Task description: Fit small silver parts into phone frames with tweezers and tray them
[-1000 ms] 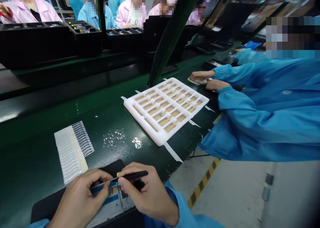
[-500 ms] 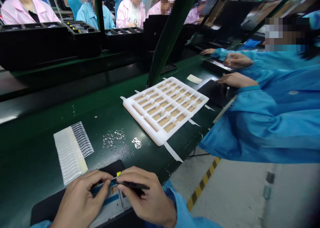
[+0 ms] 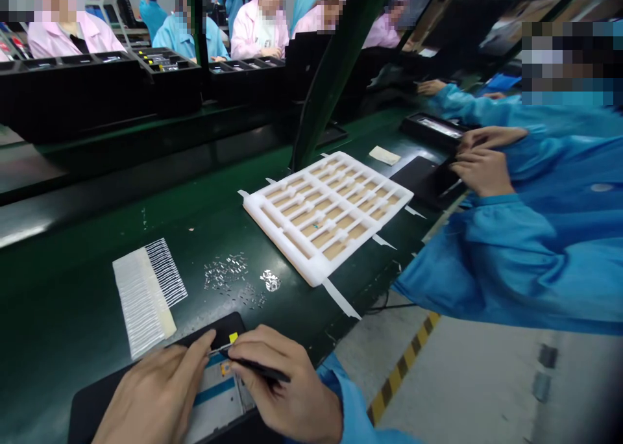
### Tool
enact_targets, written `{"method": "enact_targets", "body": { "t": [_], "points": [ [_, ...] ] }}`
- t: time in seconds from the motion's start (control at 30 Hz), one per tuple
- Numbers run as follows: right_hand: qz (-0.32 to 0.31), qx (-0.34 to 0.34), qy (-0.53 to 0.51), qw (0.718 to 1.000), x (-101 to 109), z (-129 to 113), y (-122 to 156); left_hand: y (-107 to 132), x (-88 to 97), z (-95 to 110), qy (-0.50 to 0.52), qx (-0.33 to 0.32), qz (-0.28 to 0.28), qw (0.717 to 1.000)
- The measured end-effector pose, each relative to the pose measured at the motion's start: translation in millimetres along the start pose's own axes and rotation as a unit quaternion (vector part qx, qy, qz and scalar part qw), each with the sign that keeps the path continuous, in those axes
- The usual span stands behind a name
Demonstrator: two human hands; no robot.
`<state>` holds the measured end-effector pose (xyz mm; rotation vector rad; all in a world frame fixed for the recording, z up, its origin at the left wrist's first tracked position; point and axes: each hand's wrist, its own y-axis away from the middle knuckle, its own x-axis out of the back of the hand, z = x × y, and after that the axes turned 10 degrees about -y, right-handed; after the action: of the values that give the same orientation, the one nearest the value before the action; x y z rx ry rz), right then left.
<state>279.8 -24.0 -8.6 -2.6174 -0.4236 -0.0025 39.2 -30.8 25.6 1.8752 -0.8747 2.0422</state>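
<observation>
My right hand (image 3: 292, 384) grips black tweezers (image 3: 263, 370), whose tip meets the upper edge of a flat silver device housing (image 3: 214, 406) with blue strips. My left hand (image 3: 153, 392) lies across the housing's left side, its fingers stretched out and a fingertip at the top edge. Part of the housing is hidden beneath both hands. Under it is a black pad (image 3: 100, 398), with a small yellow tab (image 3: 233, 337) near its top corner. Beyond the pad, a sheet of thin strips (image 3: 141, 301) lies on the green bench.
Small metal pieces (image 3: 226, 272) lie scattered, with a cluster of shiny pieces (image 3: 270, 280) beside them. A white slotted tray (image 3: 318, 270) is taped to the bench. On the right, a co-worker's blue sleeve (image 3: 545, 217) reaches over the bench. A green post (image 3: 321, 100) rises behind the tray.
My left thumb and finger, earlier bent together near the tweezers' tip, have drawn apart from it, and the fingers now lie straighter. My right hand stays nearly still. The co-worker's hands have come together.
</observation>
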Motion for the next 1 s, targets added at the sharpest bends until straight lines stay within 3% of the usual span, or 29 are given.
{"method": "enact_targets", "body": {
  "t": [0.07,0.13,0.23,0.33,0.47,0.57,0.73,1.0],
  "points": [
    [-0.006,-0.005,0.012,1.000,-1.5,-0.9,-0.5,3.8,4.3,2.6,-0.077,-0.033,0.021,0.996],
    [-0.016,-0.011,0.028,0.999,-2.4,-2.4,-1.1,4.6,8.8,0.5,-0.091,-0.044,0.011,0.995],
    [-0.013,-0.027,0.028,0.999,-3.2,-4.5,-2.1,-0.1,8.9,-13.4,-0.070,0.017,-0.030,0.997],
    [0.008,-0.050,0.007,0.999,-3.6,-4.7,-2.9,-6.7,-4.0,-34.5,-0.111,0.098,-0.042,0.988],
    [0.025,-0.064,-0.007,0.998,-3.9,-2.7,-3.7,-10.3,-26.4,-51.9,-0.153,0.107,-0.033,0.982],
    [0.025,-0.065,-0.002,0.998,-4.1,-3.1,-4.9,-10.9,-31.6,-53.0,-0.176,0.095,-0.030,0.979],
    [0.043,-0.066,-0.031,0.996,-2.0,-6.2,-8.4,-15.6,-23.7,-52.4,-0.201,0.084,-0.024,0.976],
    [0.157,-0.085,-0.094,0.980,20.2,-5.8,-2.8,-19.4,-13.0,-48.9,-0.149,0.088,-0.005,0.985]
  ]
}}
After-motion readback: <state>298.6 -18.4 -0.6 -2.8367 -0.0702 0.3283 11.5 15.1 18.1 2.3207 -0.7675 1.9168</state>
